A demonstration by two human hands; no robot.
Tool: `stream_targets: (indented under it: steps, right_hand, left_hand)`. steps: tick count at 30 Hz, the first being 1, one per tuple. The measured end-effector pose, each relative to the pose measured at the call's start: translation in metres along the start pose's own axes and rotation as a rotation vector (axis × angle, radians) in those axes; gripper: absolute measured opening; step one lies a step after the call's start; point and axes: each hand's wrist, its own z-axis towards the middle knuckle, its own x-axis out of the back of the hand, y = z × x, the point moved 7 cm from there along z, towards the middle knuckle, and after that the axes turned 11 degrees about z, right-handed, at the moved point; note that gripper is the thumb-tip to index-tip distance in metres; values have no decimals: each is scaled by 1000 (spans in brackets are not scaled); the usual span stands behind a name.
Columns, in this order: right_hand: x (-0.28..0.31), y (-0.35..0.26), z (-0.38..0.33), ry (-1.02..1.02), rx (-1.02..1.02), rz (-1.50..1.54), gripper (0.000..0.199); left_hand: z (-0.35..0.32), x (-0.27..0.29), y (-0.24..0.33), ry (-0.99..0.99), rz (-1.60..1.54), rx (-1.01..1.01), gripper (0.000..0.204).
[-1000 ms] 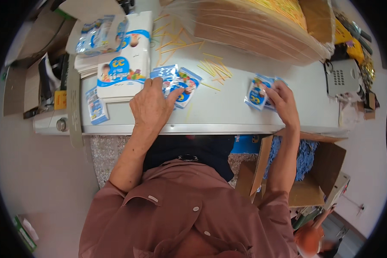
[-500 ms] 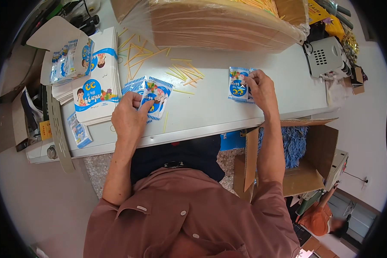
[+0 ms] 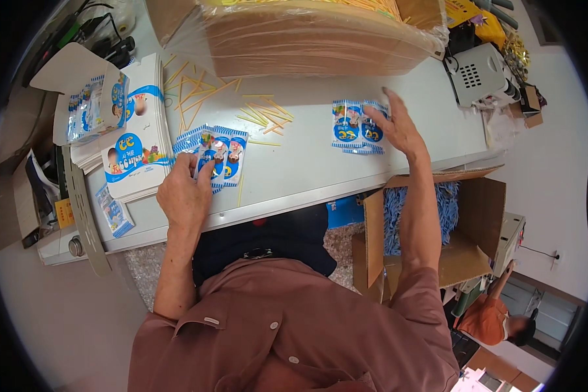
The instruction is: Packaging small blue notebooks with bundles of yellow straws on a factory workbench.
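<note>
Left of centre, a fan of glossy flat packets (image 3: 225,160), white and blue with striped ends and cartoon figures, is in the grasp of the left hand (image 3: 184,193), thumb over the lower left edge; right of centre, a second cluster of packets (image 3: 346,124) rests on the table (image 3: 287,179), two side by side and part of another beneath; the right hand (image 3: 402,130) is spread and released at its right side, though I cannot tell whether the thumb touches; the pale table has a metal front edge and bears loose yellow sticks (image 3: 268,114) at upper centre; stacked flat cartons (image 3: 134,179) lie at upper left; a plastic-wrapped cardboard box (image 3: 307,52) stands at the top; a person in orange (image 3: 483,320) is at lower right.
</note>
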Motion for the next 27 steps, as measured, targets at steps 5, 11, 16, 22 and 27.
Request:
stream_targets:
  steps: [5,11,16,22,27]
  right_hand:
    - [-23,-15,-11,-355,-99,156,74]
    - [19,-42,-11,13,106,-6,51]
    - [102,-132,28,321,284,130,19]
    - [92,-150,160,61,510,-109,23]
    - [48,-120,218,-355,431,-505,24]
  left_hand:
    - [-3,11,0,59,-142,-40,22]
    - [-5,15,-6,25,-449,12,18]
    - [-6,15,-9,-13,-899,92,16]
    - [-7,12,0,-179,-1265,169,12]
    - [-5,13,2,-208,-1301,164,15]
